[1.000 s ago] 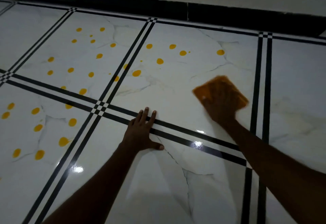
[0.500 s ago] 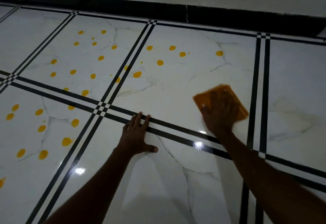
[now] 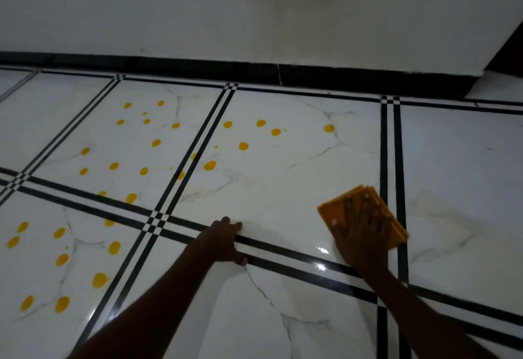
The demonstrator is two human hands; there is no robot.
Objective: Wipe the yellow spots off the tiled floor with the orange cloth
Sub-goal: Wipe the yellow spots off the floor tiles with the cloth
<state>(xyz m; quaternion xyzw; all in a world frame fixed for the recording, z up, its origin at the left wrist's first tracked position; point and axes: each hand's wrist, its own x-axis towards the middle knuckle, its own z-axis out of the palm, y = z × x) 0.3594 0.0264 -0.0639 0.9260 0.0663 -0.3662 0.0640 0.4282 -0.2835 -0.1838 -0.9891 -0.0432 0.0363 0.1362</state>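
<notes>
- Right hand (image 3: 360, 234) flat on the orange cloth (image 3: 334, 213), fingers spread and straight, pressing it to the tiled floor (image 3: 283, 189).
- Orange cloth folded into a thick pad, layered edges visible at its far corner, lying near the right edge of the middle tile, just beside the pair of black lines (image 3: 390, 160) running away from the camera.
- Left hand (image 3: 223, 241) planted on the floor, fingers straight and close together, thumb out to the side, resting across the black double line that crosses the frame.
- Both forearms bare, reaching in from the bottom edge.
- Yellow spots (image 3: 243, 146) scattered over the far half of the middle tile, well apart from the cloth; one lone spot (image 3: 328, 128) near the far right of that tile.
- More yellow spots (image 3: 114, 166) thick on the tile to the left, and another cluster (image 3: 61, 259) on the near left tile, some on the black lines.
- Tile surface around the cloth glossy, with small glints of light just beside the right wrist.
- White wall (image 3: 254, 5) with a black skirting strip (image 3: 198, 68) behind the tiles.
</notes>
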